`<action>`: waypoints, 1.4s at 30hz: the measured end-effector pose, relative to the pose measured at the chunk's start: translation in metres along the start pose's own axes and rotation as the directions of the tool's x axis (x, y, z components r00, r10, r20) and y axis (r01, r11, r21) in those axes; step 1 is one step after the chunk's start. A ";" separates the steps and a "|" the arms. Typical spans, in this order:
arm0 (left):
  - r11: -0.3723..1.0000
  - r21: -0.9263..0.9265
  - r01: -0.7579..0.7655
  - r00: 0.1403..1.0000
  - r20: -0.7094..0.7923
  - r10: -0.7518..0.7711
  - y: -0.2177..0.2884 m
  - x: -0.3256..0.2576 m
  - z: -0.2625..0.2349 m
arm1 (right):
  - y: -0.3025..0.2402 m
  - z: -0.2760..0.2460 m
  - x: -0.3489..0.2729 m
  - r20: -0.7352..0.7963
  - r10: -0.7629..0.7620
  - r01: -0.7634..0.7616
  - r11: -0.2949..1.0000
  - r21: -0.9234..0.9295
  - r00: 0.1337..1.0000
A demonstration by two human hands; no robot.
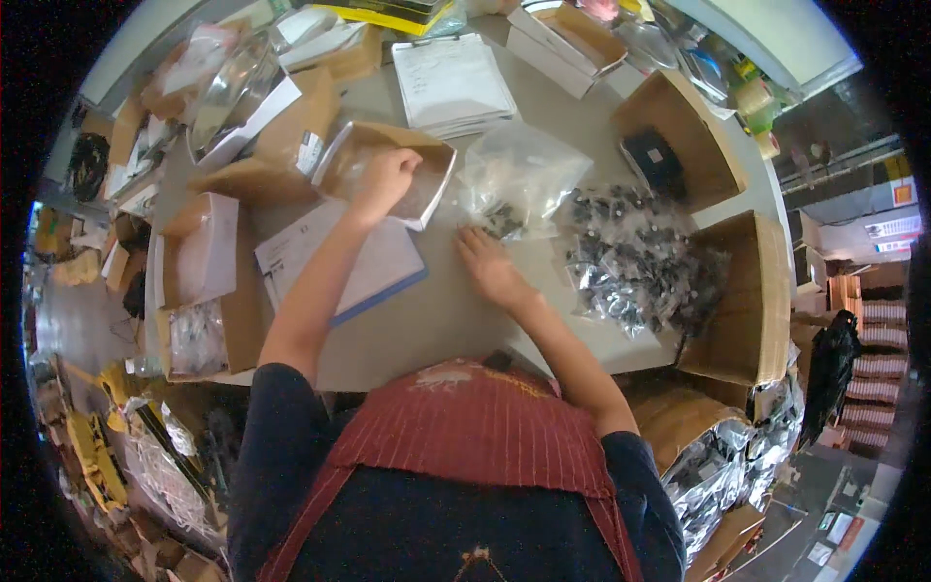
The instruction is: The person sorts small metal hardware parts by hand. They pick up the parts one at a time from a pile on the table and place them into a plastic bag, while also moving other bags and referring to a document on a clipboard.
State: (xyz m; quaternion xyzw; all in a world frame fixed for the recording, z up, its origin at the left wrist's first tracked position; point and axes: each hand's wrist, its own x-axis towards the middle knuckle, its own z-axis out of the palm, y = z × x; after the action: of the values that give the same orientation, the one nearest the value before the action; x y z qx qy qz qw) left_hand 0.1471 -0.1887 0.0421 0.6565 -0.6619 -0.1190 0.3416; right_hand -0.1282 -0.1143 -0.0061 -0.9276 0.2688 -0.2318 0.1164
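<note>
The left hand (pixel 385 178) is reaching into a shallow cardboard tray (pixel 434 184), its fingers curling loosely down over the inside; whether it is pinching anything cannot be told, since the fingertips are hidden behind the knuckles; the right hand (pixel 490 266) is lying flat on the grey table (pixel 456 315), fingers spread and slightly bent, their tips touching small dark parts at the mouth of a clear plastic bag (pixel 519 175); the two hands are sitting apart, the tray's near corner between them. Just right of the right hand a heap of small packets with dark parts (pixel 635 257) is spreading toward an open cardboard box (pixel 747 291); under the left forearm a white sheet on a blue-edged board (pixel 378 267) is lying; beyond the left hand a stack of papers (pixel 451 82) is resting; left of it more open boxes (pixel 208 242) are crowding the table edge.
</note>
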 end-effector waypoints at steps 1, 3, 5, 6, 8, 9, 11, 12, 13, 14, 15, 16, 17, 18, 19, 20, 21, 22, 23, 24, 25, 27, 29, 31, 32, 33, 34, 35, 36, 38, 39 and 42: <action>0.998 -0.057 -0.032 0.999 -0.031 0.030 0.005 -0.005 -0.005 | 0.004 0.003 -0.005 0.050 -0.010 0.012 0.999 -0.037 0.999; 0.994 -0.112 -0.015 0.998 -0.060 0.009 0.005 -0.020 -0.017 | -0.001 -0.011 -0.020 0.097 -0.013 0.010 0.999 0.032 0.995; 0.985 -0.175 -0.012 0.997 -0.079 -0.002 0.006 -0.030 -0.025 | -0.009 -0.035 -0.033 0.141 -0.001 -0.012 0.996 0.092 0.990; 0.979 -0.201 -0.016 0.996 -0.091 -0.002 0.000 -0.039 -0.030 | -0.015 -0.045 -0.035 0.136 0.033 -0.051 0.990 0.130 0.990; 0.976 -0.217 0.001 0.994 -0.105 -0.025 0.007 -0.051 -0.039 | -0.015 -0.044 -0.045 0.137 0.078 -0.100 0.982 0.162 0.987; 0.975 -0.220 0.006 0.994 -0.104 -0.030 0.010 -0.054 -0.043 | -0.009 -0.035 -0.052 0.009 0.171 -0.169 0.962 0.214 0.985; 0.976 -0.199 -0.088 0.986 -0.158 0.057 0.009 -0.061 -0.047 | -0.003 -0.030 -0.058 -0.101 0.262 -0.226 0.935 0.275 0.960; 0.975 -0.193 -0.107 0.976 -0.208 0.066 0.014 -0.064 -0.048 | -0.005 -0.039 -0.053 -0.014 0.384 -0.346 0.847 0.403 0.923; 0.975 -0.197 -0.099 0.976 -0.209 0.056 0.019 -0.068 -0.051 | -0.006 -0.044 -0.050 0.089 0.487 -0.460 0.727 0.509 0.869; 0.991 -0.136 0.008 0.991 -0.130 -0.026 0.036 -0.067 -0.060 | -0.002 -0.044 -0.054 0.088 0.493 -0.465 0.727 0.505 0.866; 0.991 -0.060 0.116 0.991 -0.062 -0.119 0.047 -0.070 -0.065 | 0.002 -0.042 -0.056 0.075 0.498 -0.465 0.729 0.503 0.864; 0.991 -0.061 0.117 0.991 -0.064 -0.121 0.051 -0.074 -0.064 | 0.005 -0.039 -0.059 0.062 0.504 -0.464 0.731 0.500 0.862; 0.988 -0.108 0.107 0.992 -0.054 -0.113 0.053 -0.079 -0.062 | 0.006 -0.039 -0.061 0.063 0.502 -0.463 0.732 0.499 0.862; 0.983 -0.155 0.096 0.994 -0.044 -0.104 0.055 -0.084 -0.059 | 0.006 -0.038 -0.063 0.036 0.493 -0.449 0.758 0.472 0.870; 0.983 -0.156 0.095 0.994 -0.045 -0.103 0.060 -0.089 -0.052 | 0.007 -0.038 -0.065 0.008 0.482 -0.435 0.783 0.444 0.876; 0.945 -0.326 0.017 0.996 -0.072 -0.042 0.064 -0.097 -0.041 | 0.006 -0.038 -0.064 0.011 0.478 -0.433 0.784 0.445 0.878; 0.873 -0.482 -0.065 0.994 -0.110 0.013 0.065 -0.107 -0.032 | 0.003 -0.040 -0.063 -0.005 0.437 -0.401 0.831 0.386 0.899; 0.900 -0.432 -0.051 0.998 -0.061 0.027 0.062 -0.118 -0.025 | 0.001 -0.042 -0.062 -0.019 0.393 -0.367 0.872 0.324 0.919; 0.900 -0.433 -0.052 0.998 -0.059 0.030 0.066 -0.127 -0.021 | -0.003 -0.043 -0.061 -0.021 0.396 -0.369 0.871 0.324 0.918; 0.938 -0.346 -0.003 1.000 0.022 0.011 0.073 -0.135 -0.016 | -0.009 -0.040 -0.060 -0.087 0.317 -0.301 0.940 0.158 0.944; 0.967 -0.252 0.040 0.995 0.100 -0.015 0.079 -0.143 -0.011 | -0.012 -0.039 -0.059 -0.138 0.226 -0.231 0.973 -0.016 0.964; 0.988 -0.155 0.022 0.993 0.115 -0.004 0.086 -0.159 0.000 | -0.013 -0.037 -0.065 -0.107 0.250 -0.254 0.967 -0.024 0.962; 0.998 -0.058 0.004 0.991 0.131 0.003 0.091 -0.170 0.008 | -0.012 -0.040 -0.069 -0.073 0.273 -0.276 0.961 -0.034 0.959; 0.994 -0.110 -0.007 0.980 0.195 0.029 0.096 -0.179 0.013 | -0.010 -0.049 -0.071 -0.024 0.339 -0.332 0.932 0.142 0.941; 0.994 -0.113 -0.002 0.981 0.194 0.024 0.099 -0.182 0.018 | -0.016 -0.056 -0.069 -0.019 0.337 -0.331 0.933 0.141 0.941; 0.983 -0.182 0.031 0.981 0.192 0.004 0.101 -0.185 0.022 | -0.026 -0.065 -0.063 -0.018 0.398 -0.373 0.874 0.313 0.917; 0.966 -0.250 0.064 0.982 0.190 -0.016 0.102 -0.188 0.025 | -0.034 -0.072 -0.057 -0.004 0.458 -0.401 0.784 0.474 0.889; 0.965 -0.252 0.068 0.981 0.191 -0.019 0.099 -0.190 0.032 | -0.039 -0.077 -0.053 0.000 0.457 -0.403 0.783 0.474 0.889; 0.977 -0.206 -0.058 0.990 0.114 0.083 0.095 -0.191 0.040 | -0.044 -0.080 -0.048 -0.037 0.391 -0.326 0.812 0.485 0.919; 0.972 -0.151 -0.179 0.981 0.043 0.188 0.094 -0.191 0.046 | -0.054 -0.084 -0.041 -0.073 0.325 -0.249 0.834 0.493 0.943; 0.975 -0.158 -0.158 0.980 0.097 0.175 0.097 -0.189 0.044 | -0.059 -0.086 -0.038 -0.074 0.316 -0.242 0.837 0.491 0.946; 0.979 -0.138 -0.148 0.973 0.157 0.169 0.100 -0.188 0.044 | -0.066 -0.090 -0.030 -0.069 0.292 -0.223 0.844 0.487 0.954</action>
State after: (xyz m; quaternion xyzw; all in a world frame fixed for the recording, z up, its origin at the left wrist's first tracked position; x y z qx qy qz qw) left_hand 0.0234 -0.0118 0.0145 0.5663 -0.7299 -0.1875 0.3336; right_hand -0.1655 -0.0513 0.0829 -0.8075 0.3336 -0.3373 0.3506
